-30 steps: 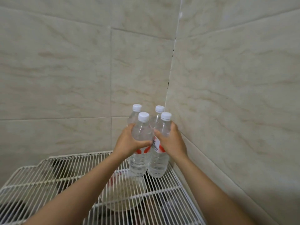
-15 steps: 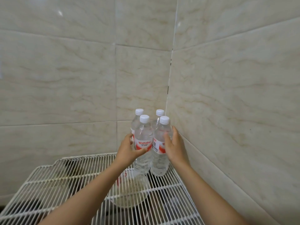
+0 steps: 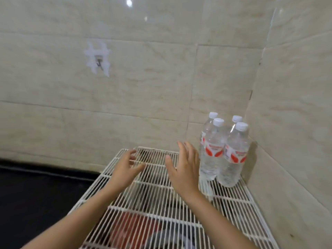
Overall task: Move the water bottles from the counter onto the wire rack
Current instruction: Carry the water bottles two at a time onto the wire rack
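Note:
Several clear water bottles [image 3: 222, 150] with white caps and red-and-white labels stand upright in a tight cluster at the far right corner of the white wire rack [image 3: 154, 211], close to both tiled walls. My right hand [image 3: 183, 168] hovers over the rack just left of the bottles, fingers spread, holding nothing. Further left, my left hand [image 3: 125, 168] is also above the rack with its fingers apart and nothing in it. Neither hand touches a bottle.
Beige tiled walls meet in a corner [image 3: 251, 97] behind the bottles. A white adhesive hook [image 3: 98, 59] is stuck on the left wall. A dark counter surface [image 3: 36, 194] lies left of the rack. Blurred red and dark items [image 3: 136, 229] show beneath the wires.
Both hands have let go of the two front bottles and drawn back to the left. The view has swung left, so the bottles now sit at the right.

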Demonstrator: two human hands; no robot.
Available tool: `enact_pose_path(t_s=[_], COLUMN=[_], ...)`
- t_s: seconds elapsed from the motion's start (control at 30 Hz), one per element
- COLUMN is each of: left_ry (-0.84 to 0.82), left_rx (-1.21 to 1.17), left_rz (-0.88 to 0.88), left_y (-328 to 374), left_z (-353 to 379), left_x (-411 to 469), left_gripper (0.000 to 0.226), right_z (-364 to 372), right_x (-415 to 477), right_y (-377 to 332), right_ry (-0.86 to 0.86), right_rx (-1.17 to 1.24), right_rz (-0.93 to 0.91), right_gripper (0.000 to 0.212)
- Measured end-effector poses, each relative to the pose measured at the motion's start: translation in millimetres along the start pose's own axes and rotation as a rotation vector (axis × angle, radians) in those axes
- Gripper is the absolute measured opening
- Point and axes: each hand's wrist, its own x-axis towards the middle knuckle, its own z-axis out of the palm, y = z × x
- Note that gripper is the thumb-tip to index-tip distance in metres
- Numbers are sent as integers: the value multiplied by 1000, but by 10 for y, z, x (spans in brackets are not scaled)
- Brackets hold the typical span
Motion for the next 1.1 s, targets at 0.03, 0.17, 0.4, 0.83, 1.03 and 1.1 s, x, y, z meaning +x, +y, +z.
enact_pose_path(t_s=[0.03,0.17,0.4,0.83,1.03,1.1], left_ry=[43,263,644,1088,1181,1204], left_rx=[20,88,140,167,111,102], left_rz=[-39,-195,-314,-588,-638,-653], left_y=[-122,-607,-1130,-2253,-2665,-2809], left_z=[-220,-1252,-3025,-5752,-6147,-6244], left_x=[-101,-586,-1722,-4530,-5026,-5114], left_gripper=[53,52,46,45,45,45], right_z=[132,624,1400,2612,3096,3301], right_x=[-32,-232,-843,-2912,-3331,-3389], right_y=[-127,-799,-2211,-4742,-5293,-5442], right_ry=[-71,-289,-493,-815,-921,-946], right_rx=[5,71,96,187,159,164], right_rz=[-38,-155,-395,-574,-620,-624], right_gripper=[80,74,65,63,63,63])
